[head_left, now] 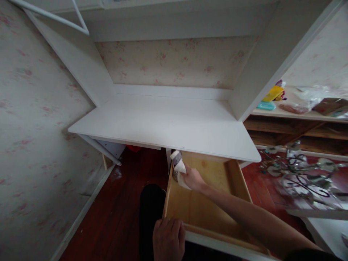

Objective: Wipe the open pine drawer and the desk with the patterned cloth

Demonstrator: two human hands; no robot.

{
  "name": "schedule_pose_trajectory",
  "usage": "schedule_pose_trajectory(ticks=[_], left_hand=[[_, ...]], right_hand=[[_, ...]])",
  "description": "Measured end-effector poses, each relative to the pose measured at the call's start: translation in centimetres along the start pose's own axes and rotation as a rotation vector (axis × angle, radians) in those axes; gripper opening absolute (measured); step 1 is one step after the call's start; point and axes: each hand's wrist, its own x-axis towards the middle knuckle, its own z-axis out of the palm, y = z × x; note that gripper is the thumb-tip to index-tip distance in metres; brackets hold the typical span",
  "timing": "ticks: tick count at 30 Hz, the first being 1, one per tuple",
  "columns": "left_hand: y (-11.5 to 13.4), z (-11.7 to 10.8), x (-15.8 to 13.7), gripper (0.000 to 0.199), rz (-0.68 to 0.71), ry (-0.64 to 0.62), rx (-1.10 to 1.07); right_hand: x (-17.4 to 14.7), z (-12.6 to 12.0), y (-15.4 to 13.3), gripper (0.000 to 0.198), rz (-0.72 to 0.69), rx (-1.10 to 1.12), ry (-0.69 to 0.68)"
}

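From the head camera, the right hand (191, 178) reaches into the open wooden drawer (239, 181) under the white desk (163, 127), its fingers closed on a crumpled white cloth (179, 167) pressed against the drawer's back left corner. The left hand (168, 239) rests on the drawer's front edge at its left end, fingers curled over the rim. Cluttered shelves (299, 116) stand just beside the desk's right edge.

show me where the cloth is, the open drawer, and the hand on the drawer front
cloth (179, 168): head view, on the white crumpled part held by the right hand.
open drawer (195, 210): head view, on the bare wooden bottom.
left hand (168, 238): head view, on the back of the hand gripping the drawer's front edge.
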Motion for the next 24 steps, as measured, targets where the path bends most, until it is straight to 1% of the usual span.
schedule_pose_trajectory(ticks=[1, 3, 4, 5, 6, 7, 8, 9, 13, 15, 17, 19, 22, 24], left_hand=[[0.0, 0.1, 0.0, 0.02, 0.001, 0.0, -0.002], [-0.1, 0.2, 0.0, 0.021, -0.005, -0.005, -0.006], [-0.1, 0.2, 0.0, 0.021, -0.008, -0.007, -0.01], [0.0, 0.2, 0.0, 0.022, -0.011, -0.009, -0.015], [0.0, 0.2, 0.0, 0.022, -0.016, -0.009, -0.019], [0.0, 0.2, 0.0, 0.022, -0.019, -0.008, -0.022], [0.1, 0.1, 0.0, 0.021, -0.023, -0.007, -0.021], [0.1, 0.1, 0.0, 0.021, -0.025, -0.005, -0.017], [0.2, 0.0, 0.0, 0.021, -0.013, -0.007, 0.015], [0.3, 0.0, 0.0, 0.022, -0.02, -0.009, 0.023], [0.3, -0.1, 0.0, 0.022, -0.036, -0.008, 0.015], [0.4, -0.1, 0.1, 0.023, -0.041, -0.009, 0.002], [0.4, -0.2, 0.2, 0.023, -0.02, -0.013, -0.012], [0.3, -0.3, 0.3, 0.024, -0.008, -0.009, -0.013]], right_hand=[[-0.9, -0.2, 0.5, 0.048, -0.154, -0.092, 0.004], [-1.6, -0.2, 1.7, 0.054, -0.549, -0.344, 0.028], [-1.5, -0.1, 2.5, 0.053, -0.742, -0.479, 0.052], [-1.1, 0.1, 3.4, 0.051, -0.885, -0.591, 0.085], [-0.4, 0.3, 4.3, 0.05, -0.958, -0.661, 0.12], [0.5, 0.5, 5.1, 0.049, -0.983, -0.703, 0.148], [1.4, 0.6, 6.0, 0.049, -0.97, -0.729, 0.161], [2.3, 0.6, 6.7, 0.048, -0.922, -0.751, 0.15], [4.9, -0.2, 8.8, 0.039, -0.647, -0.836, 0.005], [5.1, -0.9, 9.6, 0.038, -0.574, -0.861, -0.032], [4.6, -1.8, 10.4, 0.038, -0.524, -0.873, -0.048], [3.4, -2.9, 11.5, 0.039, -0.46, -0.884, -0.063], [0.8, -5.5, 13.5, 0.04, -0.337, -0.903, -0.086], [-0.9, -7.5, 14.7, 0.04, -0.231, -0.914, -0.095]])
